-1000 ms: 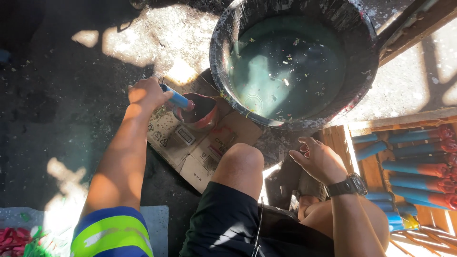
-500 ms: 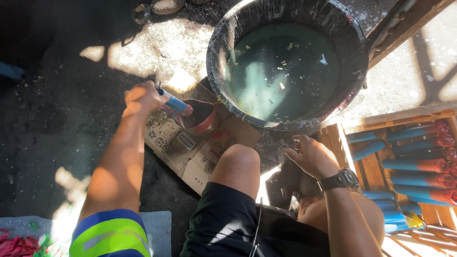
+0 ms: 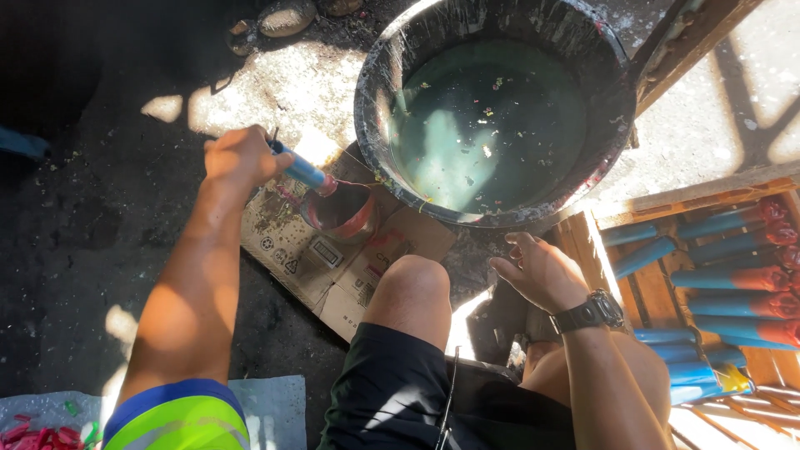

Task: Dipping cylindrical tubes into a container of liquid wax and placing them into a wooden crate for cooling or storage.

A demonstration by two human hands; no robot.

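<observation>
Left hand: the left hand (image 3: pixel 237 158) was closed round a blue tube (image 3: pixel 302 172), its tip dipped at an angle into the small red pot (image 3: pixel 343 212), at 4 o'clock from the fist.
Right hand: the right hand (image 3: pixel 540 271) was loosely spread and held nothing, beside the knee.
Pot support: flattened cardboard (image 3: pixel 333 267) lay under the pot, seemingly to catch drips.
Surroundings: a black tub (image 3: pixel 492 108) of greenish liquid stood at 1 o'clock; finished tubes (image 3: pixel 725 279) lay on a wooden rack at 3 o'clock; the ground was dark and sunlit.

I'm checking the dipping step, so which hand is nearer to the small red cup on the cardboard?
Left. The left hand holds a blue tube whose end is at the small red cup. The right hand is empty, off to the cup's right, beyond the knee.
</observation>
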